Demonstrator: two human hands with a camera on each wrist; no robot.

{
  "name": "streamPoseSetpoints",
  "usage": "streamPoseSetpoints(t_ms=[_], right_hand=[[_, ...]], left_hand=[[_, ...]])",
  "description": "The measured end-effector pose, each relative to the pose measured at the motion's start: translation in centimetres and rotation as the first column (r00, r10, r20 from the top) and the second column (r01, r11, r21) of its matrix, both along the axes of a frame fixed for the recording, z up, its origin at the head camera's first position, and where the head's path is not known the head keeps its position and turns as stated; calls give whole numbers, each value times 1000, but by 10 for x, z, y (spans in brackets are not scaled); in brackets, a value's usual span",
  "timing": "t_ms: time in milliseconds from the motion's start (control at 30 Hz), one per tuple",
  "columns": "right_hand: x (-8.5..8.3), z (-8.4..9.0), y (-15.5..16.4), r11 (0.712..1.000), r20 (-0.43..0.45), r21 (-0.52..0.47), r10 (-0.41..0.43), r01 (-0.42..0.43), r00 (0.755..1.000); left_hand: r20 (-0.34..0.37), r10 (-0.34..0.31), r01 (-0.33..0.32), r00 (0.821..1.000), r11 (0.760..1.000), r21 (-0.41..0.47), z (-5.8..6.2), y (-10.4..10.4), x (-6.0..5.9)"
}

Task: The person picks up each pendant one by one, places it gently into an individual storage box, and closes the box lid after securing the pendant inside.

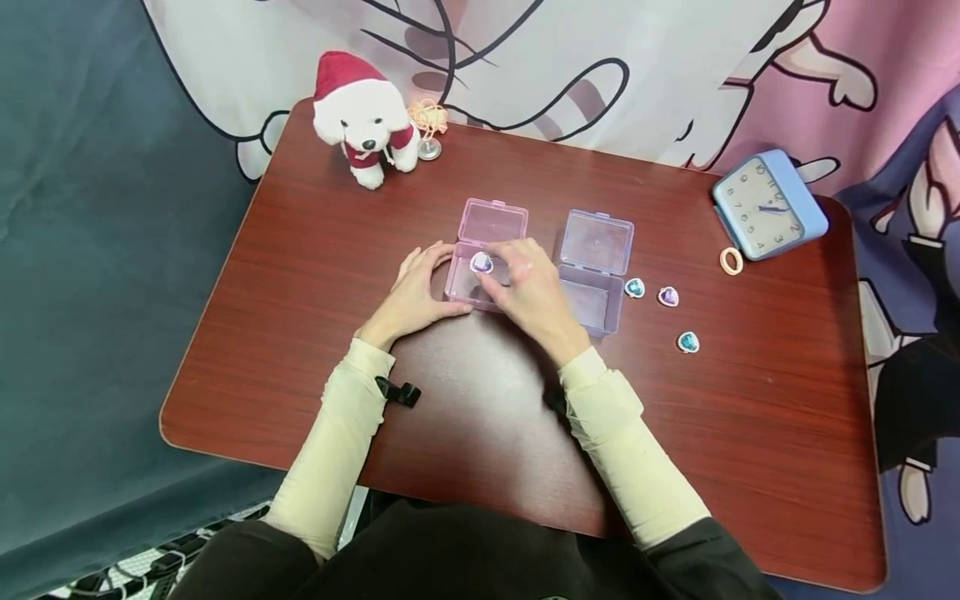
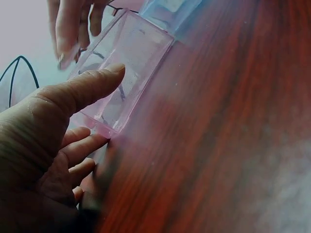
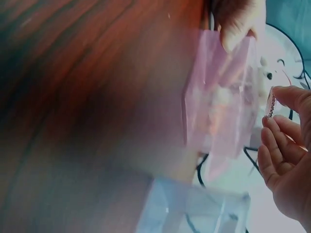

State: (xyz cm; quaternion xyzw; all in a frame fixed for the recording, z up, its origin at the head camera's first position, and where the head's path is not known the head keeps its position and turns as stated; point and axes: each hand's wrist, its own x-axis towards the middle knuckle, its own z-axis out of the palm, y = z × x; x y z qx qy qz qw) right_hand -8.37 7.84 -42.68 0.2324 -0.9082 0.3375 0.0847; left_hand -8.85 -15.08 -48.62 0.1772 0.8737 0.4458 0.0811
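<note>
A clear pink plastic box (image 1: 459,282) sits on the brown table with its lid (image 1: 492,222) raised at the back. My left hand (image 1: 412,296) grips its left end, thumb along the front wall and fingers round the side. Over the box's opening, my right hand (image 1: 531,287) pinches a purple gem (image 1: 482,262) with a sparkling pale rim between thumb and fingertips. The right wrist view shows this gem (image 3: 271,103) edge-on, above the box's top edge. Just right of the pink box stands a similar bluish-purple box (image 1: 615,310), its lid (image 1: 597,242) also up.
Right of the boxes lie a teal gem (image 1: 634,287), a purple gem (image 1: 668,297) and another teal gem (image 1: 687,342). A blue clock (image 1: 768,204) and a beige ring (image 1: 731,261) are farther right. A plush dog (image 1: 366,125) stands back left, beside a small stand with yarn (image 1: 428,118).
</note>
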Motion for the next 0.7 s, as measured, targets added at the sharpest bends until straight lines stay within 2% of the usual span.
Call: streamPoseSetpoints(t_ms=[233,467,700], right_hand=[[-8,-8,-17,996,27,86,23,-25,999],[-11,-16,-23,989,49,129,62,-68,997],[-12,-19,-26,985,91,161,46,-61,995]], left_hand=[[18,7,-7,1000,1000,-20,3,0,1],[20,16,-15,1000,1000,-18,3,-1,2],[1,9,-9,1000,1000,-20,2,0,1]])
